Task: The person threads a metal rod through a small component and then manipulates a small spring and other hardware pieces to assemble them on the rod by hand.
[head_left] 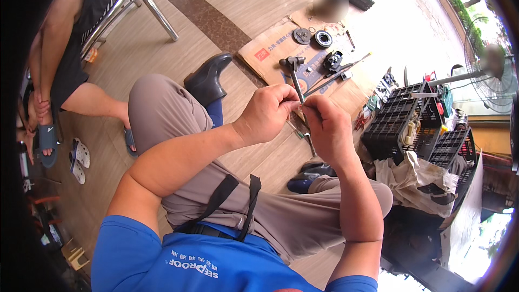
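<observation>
My left hand [268, 112] and my right hand [328, 128] meet in front of my knees, fingertips almost touching. Both are closed in a pinch around something small, mostly hidden by the fingers. Just beyond the fingertips is a hammer [295, 78] with a dark head and a straight handle. Its handle end runs behind my fingers, and I cannot tell whether they touch it. Below my hands, a thin metal tool [310, 143] lies on the floor, partly covered by my right hand.
Flattened cardboard [265, 48] ahead bears a round disc [302, 35], a black ring-shaped part [323, 39] and a small black mechanism [333, 61]. On the right stand black crates [397, 113] of tools, a cloth bag [416, 181] and a fan [489, 65]. A seated person's leg [100, 100] is at left.
</observation>
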The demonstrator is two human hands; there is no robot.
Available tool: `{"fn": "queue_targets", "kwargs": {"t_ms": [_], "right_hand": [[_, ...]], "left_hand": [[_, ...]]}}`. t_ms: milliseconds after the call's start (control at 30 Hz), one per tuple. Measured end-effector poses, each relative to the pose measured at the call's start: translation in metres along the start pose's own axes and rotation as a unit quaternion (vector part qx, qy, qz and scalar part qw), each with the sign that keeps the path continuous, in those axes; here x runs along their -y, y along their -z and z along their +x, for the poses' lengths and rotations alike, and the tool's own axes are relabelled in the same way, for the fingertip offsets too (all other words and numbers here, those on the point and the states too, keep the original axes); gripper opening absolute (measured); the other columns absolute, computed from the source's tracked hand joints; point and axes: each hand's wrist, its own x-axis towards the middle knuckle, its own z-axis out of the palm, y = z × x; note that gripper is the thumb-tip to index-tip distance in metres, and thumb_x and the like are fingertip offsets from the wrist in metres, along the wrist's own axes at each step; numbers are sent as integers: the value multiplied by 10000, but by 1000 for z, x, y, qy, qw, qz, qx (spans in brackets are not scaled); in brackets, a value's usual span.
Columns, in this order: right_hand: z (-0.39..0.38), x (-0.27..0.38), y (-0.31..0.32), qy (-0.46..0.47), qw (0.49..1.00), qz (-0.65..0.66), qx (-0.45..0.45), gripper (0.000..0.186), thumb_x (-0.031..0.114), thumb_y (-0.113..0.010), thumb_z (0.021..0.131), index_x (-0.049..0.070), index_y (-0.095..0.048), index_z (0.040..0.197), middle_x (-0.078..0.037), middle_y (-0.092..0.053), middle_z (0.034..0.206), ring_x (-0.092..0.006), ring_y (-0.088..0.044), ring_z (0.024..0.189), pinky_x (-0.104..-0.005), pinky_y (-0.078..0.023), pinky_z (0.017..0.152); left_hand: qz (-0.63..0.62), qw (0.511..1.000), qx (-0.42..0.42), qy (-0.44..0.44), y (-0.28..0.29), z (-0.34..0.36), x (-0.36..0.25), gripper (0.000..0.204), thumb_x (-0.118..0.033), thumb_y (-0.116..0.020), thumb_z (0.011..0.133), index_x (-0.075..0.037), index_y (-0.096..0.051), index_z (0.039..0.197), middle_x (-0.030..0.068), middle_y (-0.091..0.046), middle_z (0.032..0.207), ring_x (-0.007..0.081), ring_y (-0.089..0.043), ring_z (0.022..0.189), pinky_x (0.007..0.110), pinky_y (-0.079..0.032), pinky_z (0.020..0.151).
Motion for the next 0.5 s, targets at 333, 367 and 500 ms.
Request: {"fn": "queue_targets", "kwargs": {"t_ms": [333, 367, 500], "right_hand": [[6, -7, 3, 28, 998, -50, -15, 77, 82, -608, 899, 24, -613, 948, -189, -643, 926, -381, -622, 874, -421, -495, 745], [7, -9, 2, 19, 999, -42, -18, 80, 82, -609, 899, 21, -612, 951, -192, -646, 921, -379, -624, 870, -418, -495, 745], [9, -18, -1, -10, 1000, -10, -25, 95, 82, -617, 895, 10, -611, 956, -201, -652, 875, -378, -635, 830, -410, -497, 727]], "left_hand": [[-8, 999, 33, -23, -2, -3, -1, 40, -22, -638, 876, 17, -631, 885, 153, -647, 807, 228, -648, 708, 337, -516, 654], [-18, 999, 40, -14, -2, -3, -2, 32, -13, -619, 892, 17, -626, 899, 119, -643, 798, 186, -634, 687, 306, -510, 632], [-134, 987, 64, 67, 0, -1, -3, 41, -18, -573, 943, 7, -606, 947, 40, -632, 790, 101, -604, 647, 242, -503, 597]]}}
